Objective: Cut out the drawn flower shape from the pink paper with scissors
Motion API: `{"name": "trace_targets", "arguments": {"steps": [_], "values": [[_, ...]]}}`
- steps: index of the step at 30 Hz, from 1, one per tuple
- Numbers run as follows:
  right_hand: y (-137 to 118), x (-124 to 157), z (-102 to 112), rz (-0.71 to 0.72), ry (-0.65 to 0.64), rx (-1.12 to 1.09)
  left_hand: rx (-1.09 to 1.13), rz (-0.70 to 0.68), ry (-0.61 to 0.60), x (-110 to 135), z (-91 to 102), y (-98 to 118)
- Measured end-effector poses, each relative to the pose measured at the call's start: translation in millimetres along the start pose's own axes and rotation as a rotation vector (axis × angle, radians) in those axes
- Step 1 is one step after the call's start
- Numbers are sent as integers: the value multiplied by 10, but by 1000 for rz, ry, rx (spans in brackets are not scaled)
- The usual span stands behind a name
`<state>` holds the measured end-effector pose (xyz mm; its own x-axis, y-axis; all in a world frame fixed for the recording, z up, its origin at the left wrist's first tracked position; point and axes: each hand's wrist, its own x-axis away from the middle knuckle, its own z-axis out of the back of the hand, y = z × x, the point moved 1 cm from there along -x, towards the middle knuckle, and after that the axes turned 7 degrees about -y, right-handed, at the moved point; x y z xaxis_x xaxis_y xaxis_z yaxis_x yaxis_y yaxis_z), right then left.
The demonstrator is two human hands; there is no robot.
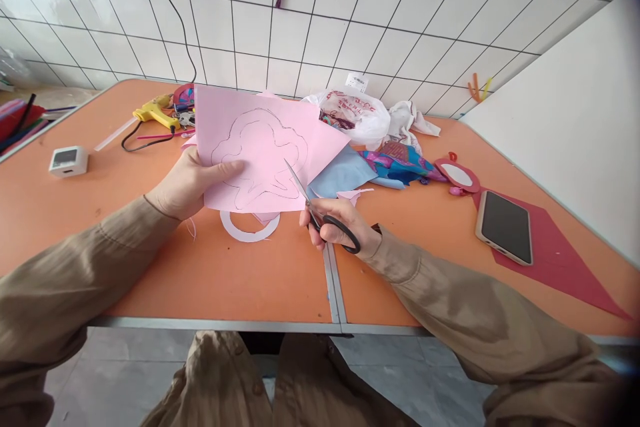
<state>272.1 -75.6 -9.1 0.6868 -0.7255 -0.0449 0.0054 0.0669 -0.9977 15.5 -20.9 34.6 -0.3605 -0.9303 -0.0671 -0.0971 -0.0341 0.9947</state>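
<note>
My left hand (pixel 193 181) grips the left edge of a pink paper sheet (pixel 260 147) that bears a pencilled cloud-like outline. The sheet is held tilted up above the orange table (pixel 225 280). My right hand (pixel 337 223) is closed through the black handles of a pair of scissors (pixel 320 210). Their blades point up and left into the sheet's lower right edge. A white paper ring (pixel 249 229) lies flat on the table just below the sheet.
A yellow glue gun (pixel 155 111) and a small white box (pixel 69 161) lie at the left. Blue paper (pixel 340 173), a plastic bag (pixel 357 117), colourful fabric (pixel 400 161), a small pink mirror (pixel 457 175) and a phone (pixel 504 227) on red paper (pixel 565 260) lie right.
</note>
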Motion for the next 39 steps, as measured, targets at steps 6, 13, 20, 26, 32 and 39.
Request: {"name": "trace_targets", "arguments": {"steps": [6,13,20,26,32,39], "values": [[11,5,4,-4,3,-1,31,19,-6,3,4,-21],[-9,8,4,-10,-2,19,38,21,4,11,-17,-7],[98,6,12,17,30,4,54,35,18,11,-29,27],[83,17,12,3,11,8,60,32,24,8,-23,35],[-42,54,-30,-63,24,17,54,23,26,-2,-24,24],[-53,56,-38,-63,31,24,74,17,22,-3,-36,35]]}}
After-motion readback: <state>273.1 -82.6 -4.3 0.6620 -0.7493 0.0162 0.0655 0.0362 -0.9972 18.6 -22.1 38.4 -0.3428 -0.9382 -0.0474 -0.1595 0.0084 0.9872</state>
